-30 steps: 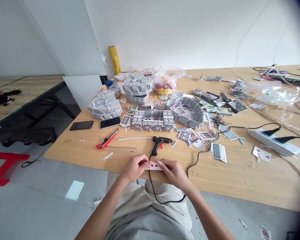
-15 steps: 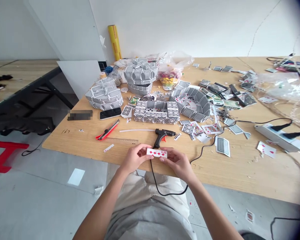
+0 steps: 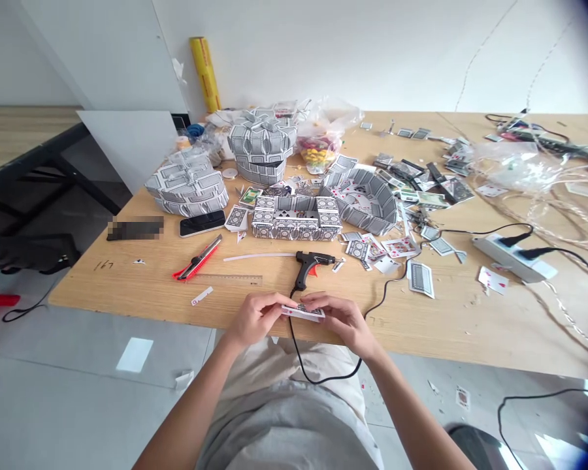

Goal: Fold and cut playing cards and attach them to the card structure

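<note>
Between my two hands, at the table's front edge, is a folded playing card [image 3: 304, 313], its patterned back partly showing above a white lower edge. My left hand [image 3: 255, 318] pinches its left end. My right hand [image 3: 340, 320] grips the right end, fingers along the top. Just beyond lies a black glue gun [image 3: 308, 269] with an orange trigger and a white glue stick [image 3: 259, 256] trailing from its rear. Its black cord runs down past the card. A clear ruler [image 3: 232, 280] and a red utility knife [image 3: 197, 259] rest to the left.
Card-covered baskets [image 3: 189, 186] and a rectangular card box [image 3: 296, 225] stand farther back, beside an open card tray [image 3: 367, 202]. A phone [image 3: 202, 223] lies left. Loose cards [image 3: 421, 279] and a power strip [image 3: 514, 256] are at right, with cords crossing the table.
The card has tipped from showing its red diamond face to showing its folded edge and back. My right fingers have moved over its top. The view has shifted slightly right.
</note>
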A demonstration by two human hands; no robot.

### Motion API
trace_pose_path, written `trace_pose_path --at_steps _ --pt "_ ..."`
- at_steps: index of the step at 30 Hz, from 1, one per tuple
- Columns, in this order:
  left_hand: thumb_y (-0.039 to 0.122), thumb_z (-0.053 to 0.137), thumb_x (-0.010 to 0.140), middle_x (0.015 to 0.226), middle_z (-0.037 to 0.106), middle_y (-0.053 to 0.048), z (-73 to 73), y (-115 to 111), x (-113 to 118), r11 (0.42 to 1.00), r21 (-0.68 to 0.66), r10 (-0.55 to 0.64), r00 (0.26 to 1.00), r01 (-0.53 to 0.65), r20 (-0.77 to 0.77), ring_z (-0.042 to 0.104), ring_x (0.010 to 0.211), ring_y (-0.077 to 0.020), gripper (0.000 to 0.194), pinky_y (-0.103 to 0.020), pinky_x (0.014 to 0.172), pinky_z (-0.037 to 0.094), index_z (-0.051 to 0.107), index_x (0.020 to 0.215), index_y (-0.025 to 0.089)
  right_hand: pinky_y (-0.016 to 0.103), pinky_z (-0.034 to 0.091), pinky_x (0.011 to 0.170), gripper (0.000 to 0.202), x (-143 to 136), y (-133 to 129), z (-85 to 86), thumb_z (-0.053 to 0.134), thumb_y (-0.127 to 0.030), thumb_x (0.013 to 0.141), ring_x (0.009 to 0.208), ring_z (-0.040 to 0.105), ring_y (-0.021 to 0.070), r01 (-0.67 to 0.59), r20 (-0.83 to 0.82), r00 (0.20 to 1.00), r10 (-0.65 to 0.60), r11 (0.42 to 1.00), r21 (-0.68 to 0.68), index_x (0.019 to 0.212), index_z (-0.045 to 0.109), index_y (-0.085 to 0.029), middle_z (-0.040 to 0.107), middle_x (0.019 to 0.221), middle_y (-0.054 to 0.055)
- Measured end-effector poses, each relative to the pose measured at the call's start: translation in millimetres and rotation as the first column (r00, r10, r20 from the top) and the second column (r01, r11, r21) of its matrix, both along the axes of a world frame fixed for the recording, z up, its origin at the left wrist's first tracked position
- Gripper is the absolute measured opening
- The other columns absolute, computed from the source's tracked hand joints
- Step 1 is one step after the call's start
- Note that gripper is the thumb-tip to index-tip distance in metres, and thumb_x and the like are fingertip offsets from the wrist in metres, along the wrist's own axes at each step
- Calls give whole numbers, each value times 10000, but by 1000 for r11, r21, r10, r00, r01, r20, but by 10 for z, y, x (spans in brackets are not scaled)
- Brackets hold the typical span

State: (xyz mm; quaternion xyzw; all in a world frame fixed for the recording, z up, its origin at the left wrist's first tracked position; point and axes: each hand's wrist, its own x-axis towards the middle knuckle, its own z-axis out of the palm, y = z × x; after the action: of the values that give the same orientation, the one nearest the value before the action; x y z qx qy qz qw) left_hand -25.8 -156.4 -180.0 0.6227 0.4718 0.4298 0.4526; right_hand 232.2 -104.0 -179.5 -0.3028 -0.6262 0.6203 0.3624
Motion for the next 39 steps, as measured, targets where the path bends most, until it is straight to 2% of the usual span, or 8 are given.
trace_pose_path --at_steps 4,10,14,19,26,30,35,39 --pt "194 594 1043 902 833 -68 -3 19 7 998 45 35 999 -36 28 770 812 -190 286 -274 763 576 880 1044 199 424 638 984 325 3 0 20 791 -511 968 1207 786 323 -61 -12 998 60 993 -98 1153 878 -258 831 1317 137" --pt "187 531 1107 1044 850 -84 64 -30 61 985 173 18 999 -10 -48 787 935 -194 331 -289 829 583 854 1177 211 339 659 847 330 -178 -32 -99 996 -407 794 960 827 248 116 1 993 -117 980 -162 1030 833 -244 861 1037 88" --pt "207 562 1113 1264 824 -99 186 -31 -281 938 331 189 950 -100 -248 772 1160 -227 312 -343 1018 580 765 1350 225 347 645 855 253 -223 -10 13 935 -402 873 950 813 241 175 86 982 -169 982 -65 1044 838 -242 860 1048 93" --pt "313 554 1084 1183 791 -149 261 188 -1077 775 432 632 568 -461 -527 731 1178 -320 267 -456 1072 554 767 1164 174 326 587 729 107 -386 186 278 828 -351 964 853 755 221 143 139 977 -162 980 137 967 831 -244 821 952 75" --pt "546 683 984 1270 697 -207 144 465 -1444 789 302 490 253 -535 -834 638 1291 -453 474 -614 1121 496 731 1280 178 351 611 816 66 -847 480 322 777 -301 1009 950 757 234 -8 254 966 -54 971 239 1028 803 -243 791 1014 74" --pt "472 632 1008 1174 739 -162 182 525 -1489 807 251 475 333 -535 -815 700 1166 -387 309 -518 1039 551 721 1122 199 337 640 846 100 -961 484 232 704 -197 1023 961 771 225 -68 325 946 -23 962 265 1066 788 -229 774 1047 85" --pt "560 670 991 1080 765 -100 460 376 -1324 715 203 634 496 -669 -594 733 1021 -303 372 -438 941 577 698 1088 203 294 636 785 103 -984 479 177 701 -149 988 846 782 196 -93 404 914 -28 956 277 1022 754 -230 815 965 43" --pt "605 641 1035 818 704 -8 603 142 -869 753 -286 581 803 -593 -136 665 663 -175 396 -311 647 551 625 1041 210 283 631 778 101 -980 515 170 707 -139 970 807 789 186 -114 456 890 -22 957 268 983 742 -234 832 914 18"
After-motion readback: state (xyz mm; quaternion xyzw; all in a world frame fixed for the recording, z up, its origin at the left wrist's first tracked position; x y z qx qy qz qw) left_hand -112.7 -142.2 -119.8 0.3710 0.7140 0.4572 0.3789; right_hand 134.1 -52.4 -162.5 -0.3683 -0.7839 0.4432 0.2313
